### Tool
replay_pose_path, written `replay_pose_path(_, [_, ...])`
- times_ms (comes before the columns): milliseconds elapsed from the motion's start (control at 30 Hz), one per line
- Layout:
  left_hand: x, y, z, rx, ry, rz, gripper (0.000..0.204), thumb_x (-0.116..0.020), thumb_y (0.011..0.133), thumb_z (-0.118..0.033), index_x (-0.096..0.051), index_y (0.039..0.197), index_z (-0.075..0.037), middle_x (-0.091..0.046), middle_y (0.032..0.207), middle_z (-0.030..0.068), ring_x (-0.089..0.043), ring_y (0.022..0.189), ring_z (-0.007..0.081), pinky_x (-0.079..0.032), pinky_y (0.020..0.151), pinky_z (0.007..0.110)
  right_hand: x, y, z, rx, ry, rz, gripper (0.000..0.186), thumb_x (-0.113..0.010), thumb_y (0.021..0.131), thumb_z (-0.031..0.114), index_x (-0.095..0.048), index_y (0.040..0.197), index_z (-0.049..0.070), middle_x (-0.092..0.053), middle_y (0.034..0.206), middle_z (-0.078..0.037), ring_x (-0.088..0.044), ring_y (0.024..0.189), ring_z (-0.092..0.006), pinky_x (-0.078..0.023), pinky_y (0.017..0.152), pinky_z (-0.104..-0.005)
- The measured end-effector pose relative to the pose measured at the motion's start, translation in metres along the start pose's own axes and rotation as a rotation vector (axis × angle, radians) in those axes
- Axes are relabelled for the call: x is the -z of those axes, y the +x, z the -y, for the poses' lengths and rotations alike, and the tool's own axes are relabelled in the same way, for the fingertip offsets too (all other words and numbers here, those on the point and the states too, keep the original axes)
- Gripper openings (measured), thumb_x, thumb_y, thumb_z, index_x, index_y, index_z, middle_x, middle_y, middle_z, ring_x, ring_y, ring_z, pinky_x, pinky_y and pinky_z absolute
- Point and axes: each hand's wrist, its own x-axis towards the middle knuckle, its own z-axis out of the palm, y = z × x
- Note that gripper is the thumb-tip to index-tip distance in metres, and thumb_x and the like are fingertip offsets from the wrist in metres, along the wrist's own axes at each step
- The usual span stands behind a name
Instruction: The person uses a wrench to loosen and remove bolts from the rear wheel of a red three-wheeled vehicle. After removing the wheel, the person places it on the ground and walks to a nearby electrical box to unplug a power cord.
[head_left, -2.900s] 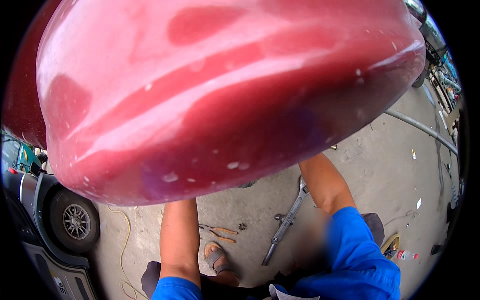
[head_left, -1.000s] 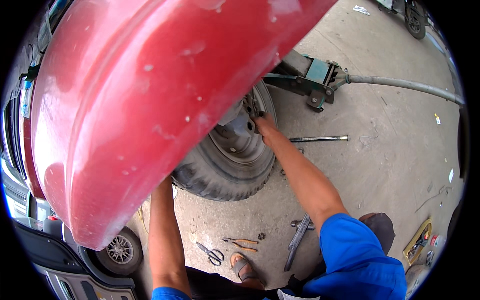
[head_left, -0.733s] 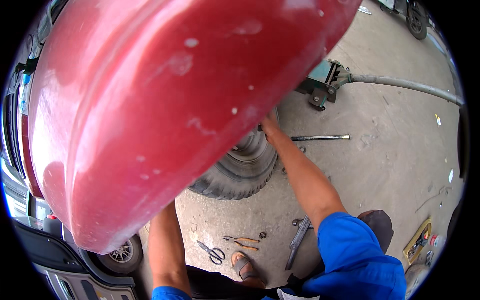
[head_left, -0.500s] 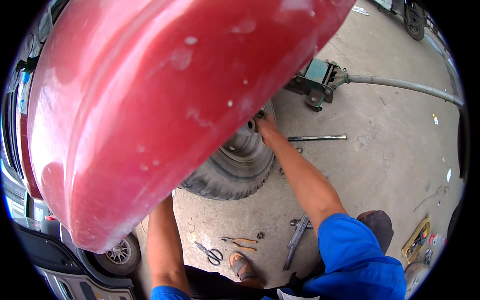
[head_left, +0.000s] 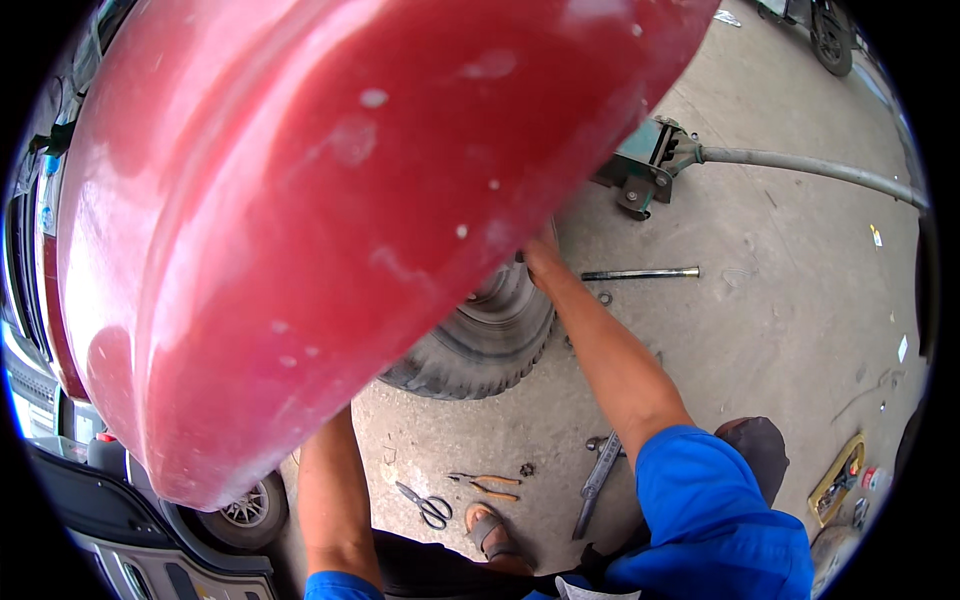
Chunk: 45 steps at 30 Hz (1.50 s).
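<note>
The wheel (head_left: 487,352), partly hidden beneath the red panel (head_left: 290,220), has the right hand (head_left: 541,258) at its right side; the panel conceals the left hand, and neither grip's state can be told. Pliers (head_left: 496,479) and scissors (head_left: 425,503) lie on the floor (head_left: 760,345).

Wheel (head_left: 475,355) partly behind vehicle panel (head_left: 380,200), jack (head_left: 645,170) beyond, right, scissors (head_left: 434,512) left of pliers (head_left: 492,487)

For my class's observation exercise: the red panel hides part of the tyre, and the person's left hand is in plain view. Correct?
Not quite: the left hand is hidden. In the head view, only the left forearm shows below the red panel, which does hide part of the tyre.
</note>
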Motion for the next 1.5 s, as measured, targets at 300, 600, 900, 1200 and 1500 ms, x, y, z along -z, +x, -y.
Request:
replay_pose_path(300, [0.008,0.001,0.004,-0.041,-0.082,0.031,0.078,-0.071,0.083,-0.035,-0.042,0.136,0.015,-0.049,0.138,0.0231,-0.047,0.125,0.0274,-0.034,0.107,0.032,-0.008,0.000,0.002,-0.089,-0.002,-0.033,0.047,-0.076,0.076,0.013,-0.060,0.112,-0.014,-0.067,0.106,-0.021,-0.066,0.095,-0.0258,-0.050,0.083,-0.0355])
replay_pose_path(600, [0.002,-0.003,-0.006,0.062,-0.019,0.007,0.077,-0.071,0.083,-0.034,-0.042,0.136,0.015,-0.050,0.138,0.0226,-0.048,0.125,0.0282,-0.032,0.108,0.032,-0.004,0.000,0.004,-0.077,-0.068,-0.088,0.056,-0.077,0.075,0.015,-0.056,0.119,-0.013,-0.063,0.113,-0.023,-0.063,0.102,-0.0259,-0.049,0.087,-0.0349])
replay_pose_path(900, [-0.005,-0.003,-0.006,0.014,-0.081,0.021,0.079,-0.071,0.083,-0.034,-0.041,0.137,0.015,-0.048,0.139,0.0239,-0.046,0.127,0.0285,-0.032,0.108,0.032,0.011,-0.005,0.007,-0.089,-0.063,-0.040,0.068,-0.079,0.072,0.014,-0.049,0.128,-0.010,-0.059,0.122,-0.021,-0.060,0.108,-0.0283,-0.044,0.095,-0.0364])
replay_pose_path(1200, [0.002,-0.004,0.000,0.077,0.025,-0.043,0.088,-0.071,0.082,-0.039,-0.036,0.138,0.018,-0.044,0.142,0.0269,-0.043,0.130,0.0309,-0.031,0.110,0.033,-0.003,-0.020,0.013,-0.045,0.022,-0.051,0.056,-0.076,0.074,0.009,-0.054,0.123,-0.009,-0.063,0.115,-0.020,-0.061,0.105,-0.0271,-0.046,0.091,-0.0351])
replay_pose_path(1500, [0.000,-0.007,-0.010,0.052,-0.011,-0.021,0.090,-0.071,0.081,-0.038,-0.032,0.140,0.018,-0.042,0.143,0.0279,-0.042,0.131,0.0310,-0.030,0.110,0.032,-0.003,-0.020,0.023,-0.074,-0.002,-0.071,0.053,-0.074,0.073,0.010,-0.057,0.119,-0.010,-0.065,0.110,-0.019,-0.063,0.100,-0.0256,-0.047,0.089,-0.0347])
